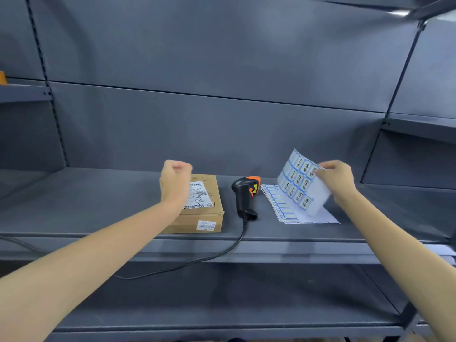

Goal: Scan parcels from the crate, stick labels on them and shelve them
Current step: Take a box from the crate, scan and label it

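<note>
A brown cardboard parcel with a white shipping label lies flat on the grey shelf. My left hand hovers above its left part with fingers curled, holding nothing that I can see. Right of the parcel lies a black and orange barcode scanner, its cable running off the shelf's front edge. My right hand pinches the top edge of a sheet of blue-bordered labels and lifts it upright off a stack of label sheets lying on the shelf.
The scanner cable loops down over the shelf's front edge to the left. A lower shelf runs beneath. More grey shelves stand at the left and right. An orange object shows at the far left edge.
</note>
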The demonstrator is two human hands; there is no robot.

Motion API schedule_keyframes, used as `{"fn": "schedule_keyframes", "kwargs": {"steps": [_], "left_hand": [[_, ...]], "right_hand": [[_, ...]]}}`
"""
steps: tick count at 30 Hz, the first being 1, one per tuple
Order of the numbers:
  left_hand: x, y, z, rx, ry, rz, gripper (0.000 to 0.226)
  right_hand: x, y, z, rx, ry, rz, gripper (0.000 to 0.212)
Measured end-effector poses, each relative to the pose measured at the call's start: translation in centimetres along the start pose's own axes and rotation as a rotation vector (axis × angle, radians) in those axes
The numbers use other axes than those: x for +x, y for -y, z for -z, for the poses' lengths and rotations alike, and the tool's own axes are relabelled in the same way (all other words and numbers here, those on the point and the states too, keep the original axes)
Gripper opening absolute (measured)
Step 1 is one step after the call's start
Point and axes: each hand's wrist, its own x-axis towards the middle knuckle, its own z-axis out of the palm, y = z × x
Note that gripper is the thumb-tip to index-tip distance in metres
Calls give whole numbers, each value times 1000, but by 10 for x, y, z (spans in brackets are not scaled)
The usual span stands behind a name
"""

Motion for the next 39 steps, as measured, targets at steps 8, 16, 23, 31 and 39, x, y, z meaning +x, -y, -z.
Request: {"fn": "schedule_keyframes", "kwargs": {"steps": [8,16,23,31,39], "left_hand": [[-24,-15,-25,-341,517,479,49],[-17,-10,-7,-530,612,429,21],[-8,-4,10,-377,536,376,13],[-3,-6,11,-354,521,369,20],[-3,-3,13,-326,533,366,10]], "right_hand": [[-50,61,-35,534,334,21,19],[-82,70,-86,588,479,-119,20],[-102,64,-102,-24,302,446,33],[-116,61,-114,-242,496,870,22],[-125,54,-115,-214,522,757,19]]}}
